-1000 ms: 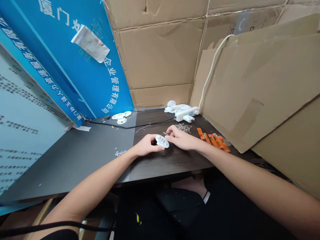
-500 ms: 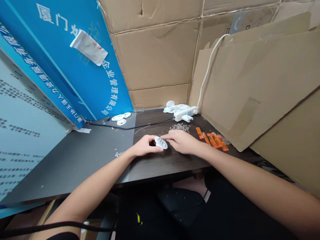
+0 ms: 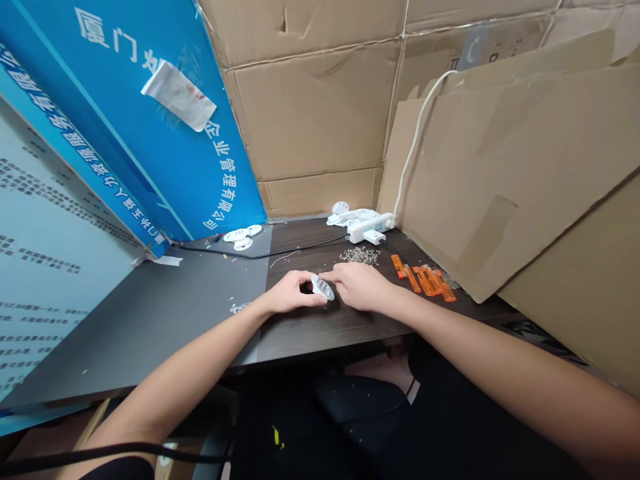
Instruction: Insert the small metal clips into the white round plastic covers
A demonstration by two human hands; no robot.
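Observation:
A white oval plastic piece (image 3: pixel 323 287) is pinched between the thumb and fingers of my left hand (image 3: pixel 291 292), tilted above the dark table (image 3: pixel 305 333). My right hand (image 3: pixel 361 285) is at its right side, index finger reaching to the piece's upper edge and the other fingers curled. Whether something tiny is in the right fingertips is too small to tell. Just behind my right hand lies a pile of small metal parts (image 3: pixel 361 255).
White plastic pieces lie at the back left (image 3: pixel 243 237) and back centre (image 3: pixel 341 208), beside a white power strip (image 3: pixel 371 228). Several orange strips (image 3: pixel 431 281) lie on the right. A black cable (image 3: pixel 260 255) crosses the table. Cardboard (image 3: pixel 310 113) stands behind.
The white piece has turned slightly in my left hand, and my right index finger has shifted a little left along its upper edge.

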